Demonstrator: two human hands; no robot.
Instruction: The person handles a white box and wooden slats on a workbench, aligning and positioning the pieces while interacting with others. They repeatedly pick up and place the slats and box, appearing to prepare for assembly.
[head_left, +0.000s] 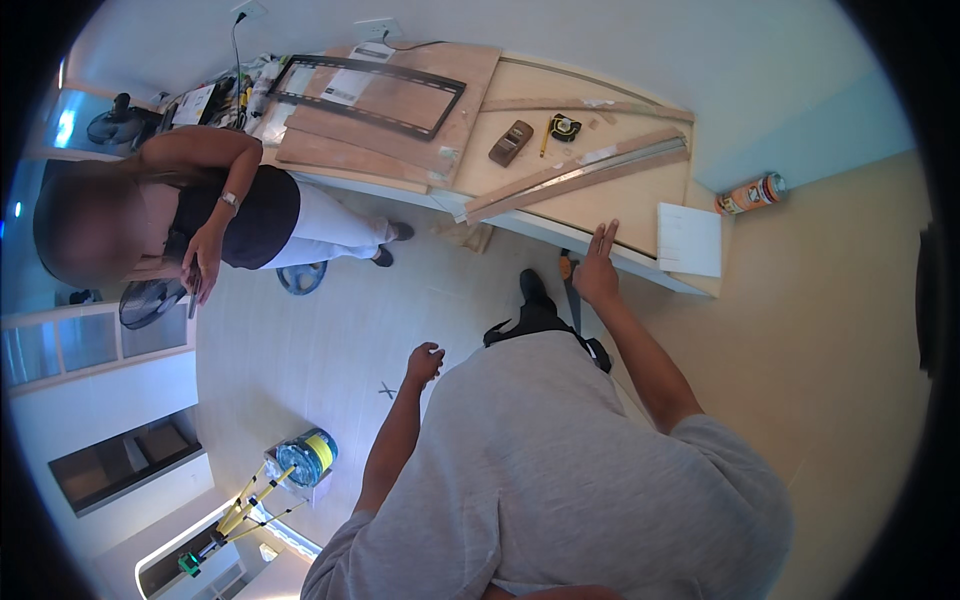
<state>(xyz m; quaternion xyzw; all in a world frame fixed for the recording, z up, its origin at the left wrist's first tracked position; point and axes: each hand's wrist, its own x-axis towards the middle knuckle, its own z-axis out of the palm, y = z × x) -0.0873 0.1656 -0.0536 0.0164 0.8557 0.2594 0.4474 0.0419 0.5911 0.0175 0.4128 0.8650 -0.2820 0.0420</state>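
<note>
My right hand (598,268) rests at the front edge of the low bench (640,215), its index and middle fingers stretched onto the top. Just beyond those fingers lie long wooden strips (560,188) set at a slant, with a pale metallic strip between them. A square white panel (690,240) sits at the bench's right end. Below my right hand, a handsaw (567,266) with an orange handle leans against the bench front. My left hand (426,362) hangs at my side over the floor, fingers curled in, with nothing visible in them.
On the bench are a tape measure (566,128), a yellow pencil (546,138), a brown block (511,143), and a black metal frame (440,118) on plywood (474,85). A can (751,194) stands right. Another person (240,215) stands left. A bucket (306,456) and yellow tripod (236,515) are behind.
</note>
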